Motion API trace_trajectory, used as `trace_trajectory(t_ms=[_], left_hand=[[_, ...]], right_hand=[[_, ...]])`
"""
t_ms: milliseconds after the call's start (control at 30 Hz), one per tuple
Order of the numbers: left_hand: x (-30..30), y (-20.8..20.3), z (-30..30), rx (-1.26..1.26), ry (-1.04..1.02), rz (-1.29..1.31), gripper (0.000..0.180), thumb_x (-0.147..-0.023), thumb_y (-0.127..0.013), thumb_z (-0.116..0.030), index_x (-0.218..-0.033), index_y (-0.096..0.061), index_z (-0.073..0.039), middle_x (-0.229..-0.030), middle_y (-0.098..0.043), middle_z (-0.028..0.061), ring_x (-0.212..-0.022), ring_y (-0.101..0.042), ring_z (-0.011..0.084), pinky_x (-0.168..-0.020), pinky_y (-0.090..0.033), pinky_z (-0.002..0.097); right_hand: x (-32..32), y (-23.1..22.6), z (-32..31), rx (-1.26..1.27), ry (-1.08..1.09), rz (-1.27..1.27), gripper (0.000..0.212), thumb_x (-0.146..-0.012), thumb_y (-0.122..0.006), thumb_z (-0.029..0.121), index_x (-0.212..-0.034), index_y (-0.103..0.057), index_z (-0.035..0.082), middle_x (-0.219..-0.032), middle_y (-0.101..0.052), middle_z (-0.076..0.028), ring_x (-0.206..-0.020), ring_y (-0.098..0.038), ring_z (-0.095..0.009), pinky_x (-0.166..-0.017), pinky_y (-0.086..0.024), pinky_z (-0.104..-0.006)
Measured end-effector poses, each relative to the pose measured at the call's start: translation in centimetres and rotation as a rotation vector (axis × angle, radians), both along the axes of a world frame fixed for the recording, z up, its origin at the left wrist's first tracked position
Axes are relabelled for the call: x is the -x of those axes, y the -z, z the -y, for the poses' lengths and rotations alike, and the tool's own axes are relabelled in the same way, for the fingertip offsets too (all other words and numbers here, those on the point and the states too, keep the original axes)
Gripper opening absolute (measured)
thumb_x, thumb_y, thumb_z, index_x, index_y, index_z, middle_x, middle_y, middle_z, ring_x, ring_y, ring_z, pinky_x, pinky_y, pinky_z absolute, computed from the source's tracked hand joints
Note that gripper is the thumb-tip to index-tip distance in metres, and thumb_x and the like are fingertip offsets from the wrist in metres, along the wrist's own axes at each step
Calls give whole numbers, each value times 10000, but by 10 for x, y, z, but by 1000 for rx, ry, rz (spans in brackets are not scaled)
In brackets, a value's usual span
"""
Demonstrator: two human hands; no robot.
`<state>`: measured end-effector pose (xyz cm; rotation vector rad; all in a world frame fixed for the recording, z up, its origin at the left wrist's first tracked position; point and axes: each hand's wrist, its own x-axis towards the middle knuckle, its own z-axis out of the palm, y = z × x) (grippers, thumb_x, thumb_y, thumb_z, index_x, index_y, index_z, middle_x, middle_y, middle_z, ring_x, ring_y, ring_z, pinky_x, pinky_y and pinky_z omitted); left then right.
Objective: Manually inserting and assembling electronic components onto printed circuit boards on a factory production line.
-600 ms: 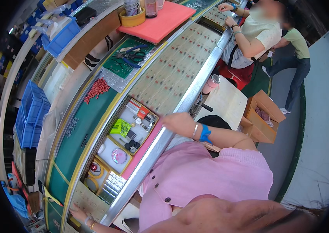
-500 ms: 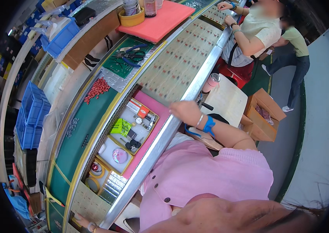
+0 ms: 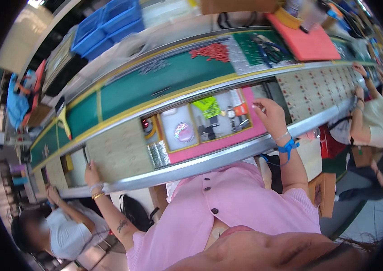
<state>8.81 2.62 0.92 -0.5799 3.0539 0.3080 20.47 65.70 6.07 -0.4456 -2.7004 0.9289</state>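
Note:
My left hand is at the left end of a beige board lying on the rail. Its fingers are closed over the board's edge, somewhat blurred. My right hand, with a blue wristband, is raised over the right end of a pink mat. Its fingers are loosely bent and apart, and I see nothing in them. Just beyond, a dark gap separates the mat from a long board dotted with small red parts.
On the mat sits a yellow-edged tray with a watch and small items. Behind runs a green belt with red parts, pliers and a red slab. Co-workers sit at left and right.
My view has swung leftward, bringing my left arm and a co-worker at left into sight. My right hand has lifted off the rail edge. A gap now shows between the mat and the dotted board.

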Motion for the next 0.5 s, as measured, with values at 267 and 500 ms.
trace_trajectory(t_ms=[267,500], left_hand=[[-24,-39,-148,-265,360,38,384,-870,-514,-416,-946,-656,-67,-818,-649,157,-794,-612,346,-684,-472,394],[11,-48,-218,-351,678,-283,149,-770,-664,-183,-822,-641,-45,-783,-628,100,-736,-609,283,-636,-479,341]], right_hand=[[168,26,91,255,-590,-150,113,-777,-628,53,-889,-623,36,-779,-583,-64,-728,-600,-165,-634,-475,-265],[203,41,131,74,-655,-230,95,-740,-650,114,-823,-628,73,-783,-571,-68,-775,-570,-257,-663,-465,-364]])
